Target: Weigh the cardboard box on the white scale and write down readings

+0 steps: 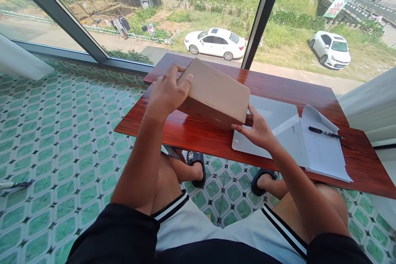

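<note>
A plain brown cardboard box (216, 88) is held tilted above the red-brown wooden table, gripped between both hands. My left hand (169, 90) wraps the box's left end, thumb on the top face and fingers around the far side. At the lower right corner, my right hand (255, 128) holds the box with its thumb under the front edge and fingers along the right end. The box looks closed; its underside is hidden. Just beneath and beside my right hand lies a closed silver laptop (275, 126).
A notebook (324, 144) with a curled page lies right of the laptop, and a black pen (324, 132) rests on it. The wooden table (142, 117) stands against large windows with dark frames (261, 12). White curtains (371, 95) hang at the sides.
</note>
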